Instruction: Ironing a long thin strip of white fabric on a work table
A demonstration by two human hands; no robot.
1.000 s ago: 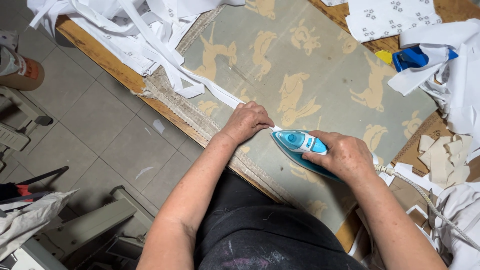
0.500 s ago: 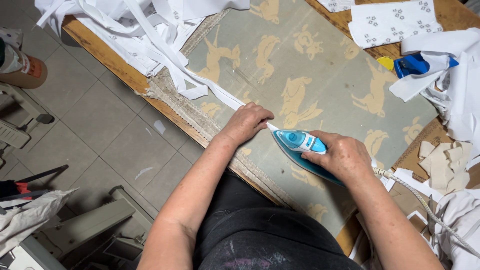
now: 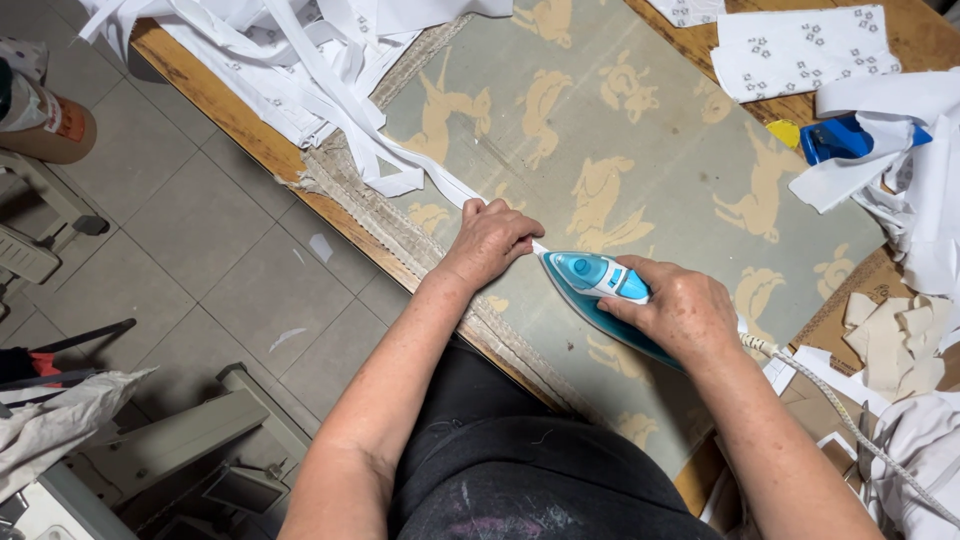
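**Pressing a white strip flat on the padded table**

At the near edge of the table (image 3: pixel 215 110), the right hand (image 3: pixel 685 315) is wrapped around the handle of a blue and white steam iron (image 3: pixel 600 285), fingers (image 3: pixel 625 310) curled closed on it, with the soleplate flat on the cloth and its tip pointing left. Its braided cord (image 3: pixel 850 420) trails off to the near right, out of the iron's path. Just left of the tip, the left hand (image 3: pixel 490 240) lies palm down with its fingers (image 3: pixel 520 235) bent and pressed on a narrow white fabric strip (image 3: pixel 440 180), apparently holding it taut and flat ahead of the iron. The strip runs on toward the far left into a heap of white strips (image 3: pixel 290 60). Underneath lies a grey-green pressing cloth with tan animal figures (image 3: pixel 650 130). At the far right sit a blue spray bottle (image 3: pixel 840 138) and printed white fabric pieces (image 3: pixel 800 50).
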